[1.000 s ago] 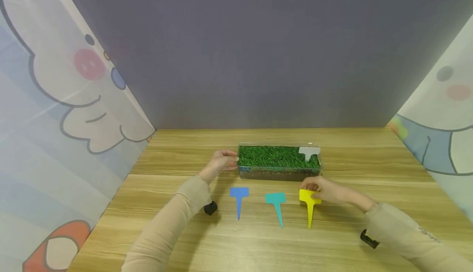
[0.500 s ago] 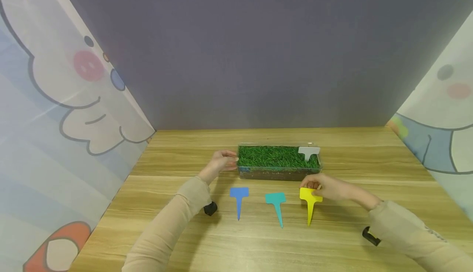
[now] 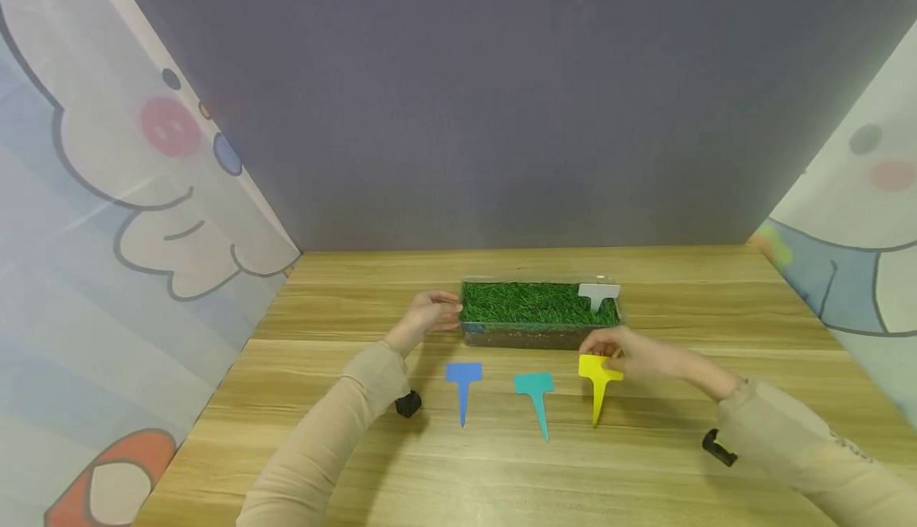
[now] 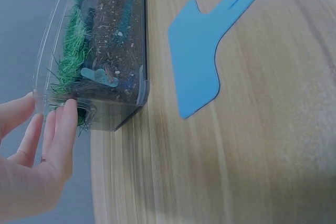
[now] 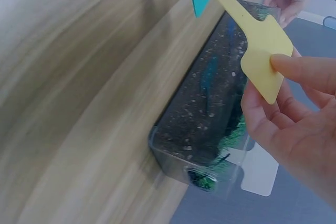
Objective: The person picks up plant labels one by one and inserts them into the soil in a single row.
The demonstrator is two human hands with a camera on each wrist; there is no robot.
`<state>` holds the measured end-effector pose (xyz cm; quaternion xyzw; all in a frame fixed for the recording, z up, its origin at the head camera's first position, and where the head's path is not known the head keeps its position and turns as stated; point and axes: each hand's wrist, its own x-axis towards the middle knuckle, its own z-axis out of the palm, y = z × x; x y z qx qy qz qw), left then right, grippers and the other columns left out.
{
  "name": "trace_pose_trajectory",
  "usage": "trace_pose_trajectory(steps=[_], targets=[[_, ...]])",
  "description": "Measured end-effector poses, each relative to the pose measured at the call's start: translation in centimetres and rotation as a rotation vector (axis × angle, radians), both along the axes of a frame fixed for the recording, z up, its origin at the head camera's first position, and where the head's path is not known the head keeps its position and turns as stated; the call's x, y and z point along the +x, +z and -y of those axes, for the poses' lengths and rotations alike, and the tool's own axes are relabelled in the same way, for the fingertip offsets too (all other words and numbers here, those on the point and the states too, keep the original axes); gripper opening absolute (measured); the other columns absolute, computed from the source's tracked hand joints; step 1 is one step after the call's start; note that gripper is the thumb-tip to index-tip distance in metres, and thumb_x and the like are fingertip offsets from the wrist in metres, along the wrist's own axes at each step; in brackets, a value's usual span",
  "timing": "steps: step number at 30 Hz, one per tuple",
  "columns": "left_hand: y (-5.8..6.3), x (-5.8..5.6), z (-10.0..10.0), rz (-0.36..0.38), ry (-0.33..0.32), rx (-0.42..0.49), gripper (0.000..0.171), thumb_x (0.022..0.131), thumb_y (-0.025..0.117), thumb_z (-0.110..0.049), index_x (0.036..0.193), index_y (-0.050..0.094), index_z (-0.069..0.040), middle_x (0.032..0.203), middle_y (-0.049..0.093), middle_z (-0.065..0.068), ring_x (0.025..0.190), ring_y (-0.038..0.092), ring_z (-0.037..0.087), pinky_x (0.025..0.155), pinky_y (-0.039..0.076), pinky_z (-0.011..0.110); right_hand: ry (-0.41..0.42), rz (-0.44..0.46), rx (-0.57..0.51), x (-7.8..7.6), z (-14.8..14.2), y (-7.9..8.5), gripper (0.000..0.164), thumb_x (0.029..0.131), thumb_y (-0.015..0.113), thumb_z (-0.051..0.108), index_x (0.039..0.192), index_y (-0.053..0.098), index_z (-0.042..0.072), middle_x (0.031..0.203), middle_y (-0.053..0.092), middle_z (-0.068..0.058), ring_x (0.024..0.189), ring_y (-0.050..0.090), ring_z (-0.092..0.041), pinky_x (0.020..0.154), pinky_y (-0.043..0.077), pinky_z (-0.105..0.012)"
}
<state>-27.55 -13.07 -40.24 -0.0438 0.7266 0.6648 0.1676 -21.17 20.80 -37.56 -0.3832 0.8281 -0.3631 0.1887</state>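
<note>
In my right hand point(image 3: 630, 352), thumb and fingers pinch the head of a yellow T-shaped plant label point(image 5: 265, 51); its pointed stem hangs toward me in the head view. My left hand point(image 4: 44, 156) has its fingers extended, fingertips right at the left end of a clear plastic planter box point(image 3: 540, 337) filled with soil and green grass. A white plant label point(image 3: 598, 294) stands in the grass near the box's right end. On the table before the box lie a blue plant label point(image 3: 463, 384) and a teal plant label point(image 3: 536, 388), stems toward me.
The wooden table point(image 3: 358, 296) ends at a grey wall point(image 3: 458, 113) behind the box. Cartoon-printed sheets point(image 3: 107, 336) flank both sides. A black wrist device point(image 3: 408, 404) shows by the left sleeve, another black piece point(image 3: 719, 447) by the right sleeve.
My right hand has lifted the yellow label from the table and moved it slightly toward the planter box. The left hand, the box and the other labels have stayed in place.
</note>
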Motion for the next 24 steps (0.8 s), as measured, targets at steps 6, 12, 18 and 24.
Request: trace_pose_trajectory(steps=[6, 12, 18, 24], targets=[[-0.1, 0.0, -0.1, -0.006, 0.017, -0.007, 0.033, 0.084, 0.057, 0.000, 0.115, 0.049, 0.007, 0.112, 0.049, 0.021, 0.092, 0.055, 0.029, 0.086, 0.050, 0.039, -0.023, 0.034, 0.005, -0.4, 0.3, 0.8, 0.027, 0.081, 0.046, -0.013, 0.106, 0.054, -0.006, 0.093, 0.059, -0.008, 0.076, 0.052, -0.011, 0.060, 0.051, -0.023], [-1.1, -0.7, 0.1, -0.001, 0.044, -0.015, 0.029, 0.083, 0.058, -0.002, 0.112, 0.053, 0.003, 0.109, 0.051, 0.018, 0.088, 0.055, 0.025, 0.079, 0.054, 0.034, -0.036, -0.001, 0.027, -0.7, 0.8, 1.8, 0.024, 0.083, 0.048, -0.010, 0.105, 0.056, -0.004, 0.095, 0.059, -0.009, 0.075, 0.053, -0.011, 0.059, 0.051, -0.024], [-1.0, -0.6, 0.0, 0.002, 0.046, -0.016, 0.029, 0.083, 0.058, -0.001, 0.111, 0.053, 0.003, 0.108, 0.051, 0.018, 0.086, 0.055, 0.025, 0.078, 0.054, 0.034, -0.052, -0.063, 0.070, -1.2, 1.1, 2.9, 0.024, 0.084, 0.049, -0.009, 0.106, 0.056, -0.003, 0.098, 0.059, -0.009, 0.076, 0.052, -0.010, 0.059, 0.050, -0.021], [-0.9, -0.6, 0.1, 0.006, 0.050, -0.011, 0.029, 0.084, 0.057, -0.001, 0.112, 0.053, 0.004, 0.107, 0.051, 0.017, 0.087, 0.056, 0.026, 0.080, 0.054, 0.035, -0.066, -0.106, 0.060, -1.8, 1.4, 4.0, 0.025, 0.083, 0.050, -0.010, 0.105, 0.056, -0.002, 0.091, 0.058, -0.005, 0.076, 0.052, -0.013, 0.061, 0.050, -0.024]])
